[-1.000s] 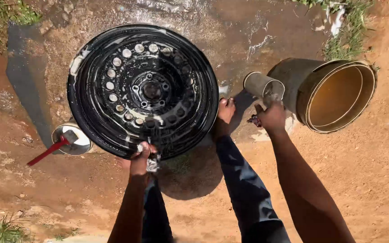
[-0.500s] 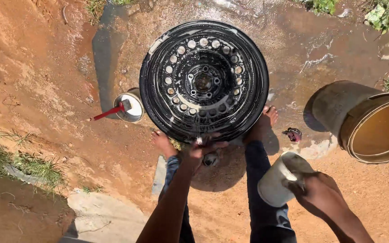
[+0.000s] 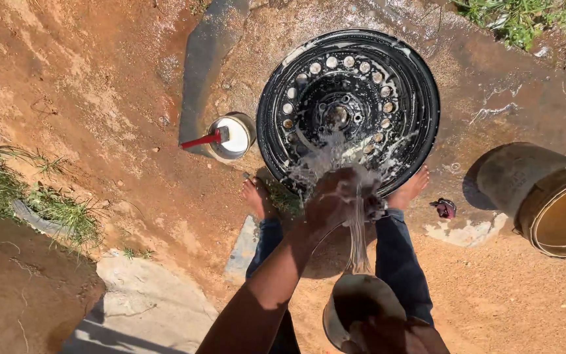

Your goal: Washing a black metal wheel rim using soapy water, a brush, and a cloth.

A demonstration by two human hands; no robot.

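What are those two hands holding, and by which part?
The right hand holds a metal cup from below, tipped and pouring water. The left hand grips the black wheel rim at its near edge.

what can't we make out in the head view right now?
- Left hand: splashing water covers it; whatever it grips is hidden.
- Right hand: cut by the bottom edge and in shadow; its grip on the cup is unclear.
- Wheel: near rim hidden behind the left hand and the water.
- Bucket: cut by the right edge; contents unseen.
- Small purple thing on the ground: too small to identify.
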